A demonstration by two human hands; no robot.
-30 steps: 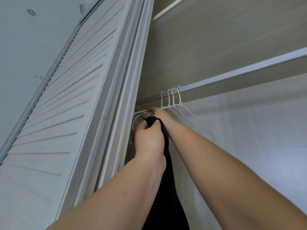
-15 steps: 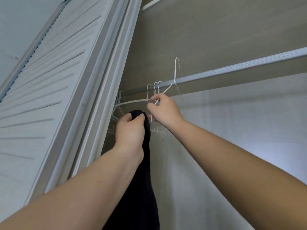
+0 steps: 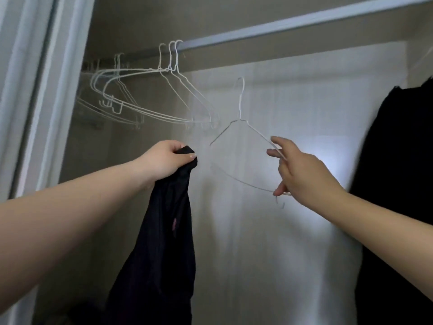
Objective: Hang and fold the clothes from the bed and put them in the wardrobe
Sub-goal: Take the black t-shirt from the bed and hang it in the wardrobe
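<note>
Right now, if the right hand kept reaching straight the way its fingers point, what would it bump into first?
Probably the pale back wall of the wardrobe. The right hand already holds the white wire hanger, and nothing else seems to lie ahead, though depth is hard to judge.

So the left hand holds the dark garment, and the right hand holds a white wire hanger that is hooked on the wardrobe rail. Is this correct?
Not quite. In the head view the white wire hanger is off the wardrobe rail; its hook hangs free below it. The rest holds: the right hand holds that hanger and the left hand holds the dark garment.
</note>
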